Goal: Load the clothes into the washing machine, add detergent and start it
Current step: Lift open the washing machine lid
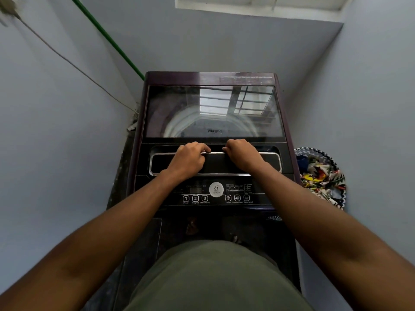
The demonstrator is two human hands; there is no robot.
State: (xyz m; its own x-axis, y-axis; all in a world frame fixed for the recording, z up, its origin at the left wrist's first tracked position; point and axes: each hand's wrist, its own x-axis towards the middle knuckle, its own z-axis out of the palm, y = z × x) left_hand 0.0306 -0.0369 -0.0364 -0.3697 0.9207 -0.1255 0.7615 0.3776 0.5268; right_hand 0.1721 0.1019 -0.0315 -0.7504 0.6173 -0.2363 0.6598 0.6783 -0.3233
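Observation:
A dark top-loading washing machine [211, 79] stands in front of me in a narrow corner. Its glass lid [168, 108] lies flat and closed, with the drum dimly visible beneath. My left hand [188, 159] and my right hand [243, 154] sit side by side on the chrome-edged lid handle [272, 157], fingers curled over its far edge. The control panel [215, 194] with numbered buttons lies just below my wrists. A basket [298, 151] of colourful clothes [321, 176] stands on the floor at the machine's right side. No detergent is in view.
Grey walls close in on both sides. A green pipe [107, 37] and a thin cable [67, 61] run down the left wall to the machine's back corner. A window [258, 3] is above the far wall.

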